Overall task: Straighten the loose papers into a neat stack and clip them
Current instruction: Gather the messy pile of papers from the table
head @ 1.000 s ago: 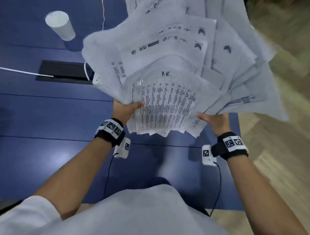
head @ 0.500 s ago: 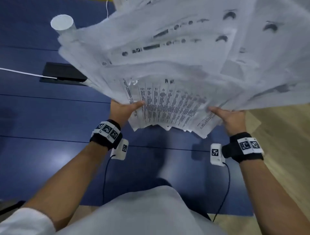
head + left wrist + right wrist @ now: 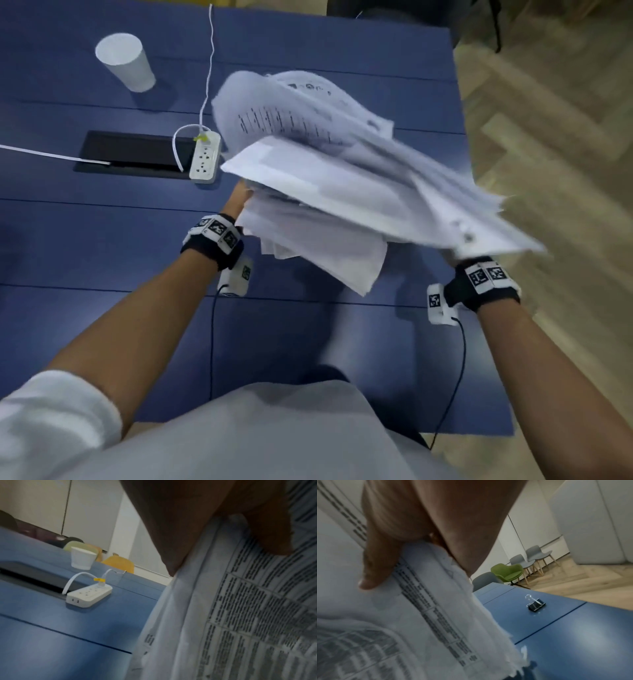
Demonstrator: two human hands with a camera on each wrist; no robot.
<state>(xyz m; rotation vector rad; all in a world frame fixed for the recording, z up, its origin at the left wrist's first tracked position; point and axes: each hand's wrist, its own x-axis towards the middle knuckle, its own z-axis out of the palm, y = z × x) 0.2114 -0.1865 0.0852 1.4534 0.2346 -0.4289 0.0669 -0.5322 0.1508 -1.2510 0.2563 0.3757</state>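
Observation:
A thick, uneven bundle of printed papers point(image 3: 342, 178) hangs in the air over the blue table point(image 3: 102, 240), tilted and blurred, with sheet edges sticking out at different lengths. My left hand point(image 3: 239, 202) grips its left edge, the thumb point(image 3: 271, 536) pressing on a printed sheet point(image 3: 240, 615). My right hand point(image 3: 399, 540) grips the right edge, its thumb point(image 3: 373, 572) lying on the printed top sheet point(image 3: 436, 615); in the head view the papers hide it. A black binder clip point(image 3: 536, 605) stands on the table to the right, apart from both hands.
A white paper cup point(image 3: 125, 61) stands at the far left. A white power strip point(image 3: 205, 157) with its cable lies beside a black cable hatch point(image 3: 133, 154). The table's right edge point(image 3: 459, 102) meets a wooden floor. Chairs point(image 3: 508, 572) stand beyond the table.
The papers, fanned up close to the camera before, have swung down and to the right into a flatter bundle. My right hand has moved out to the right with them.

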